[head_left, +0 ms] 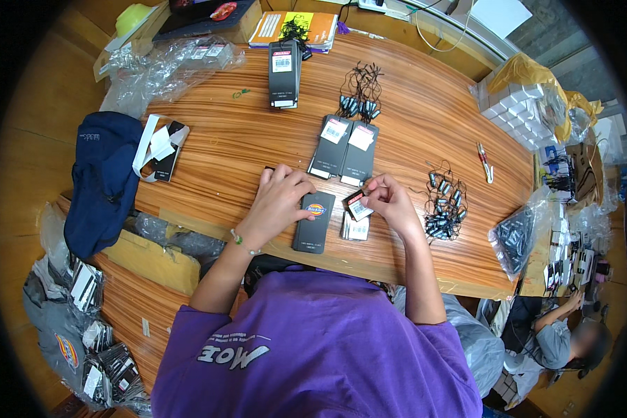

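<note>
My left hand (282, 202) lies at the table's near side, fingers spread and bent. Its thumb rests on the top of a stack of black hang tags (314, 233) bearing a small coloured emblem. A dark edge shows at its far fingertips, mostly hidden. In my right hand (391, 202), a small black-and-white barcode tag (357, 207) is pinched between thumb and fingers. It is tilted above a small pile of white barcode labels (354, 230). Just beyond stand two stacks of black hang tags (327, 150) side by side, with labels on top and bundled black strings (360, 90) behind them.
A heap of black strings with small toggles (444, 209) lies right of my right hand. Farther back are another tag stack (283, 76) and papers (320, 31). A red-and-white pen-like tool (485, 164), bagged white boxes (515, 104) and a navy cloth bag (101, 181) flank the table. Another person (561, 341) sits at right.
</note>
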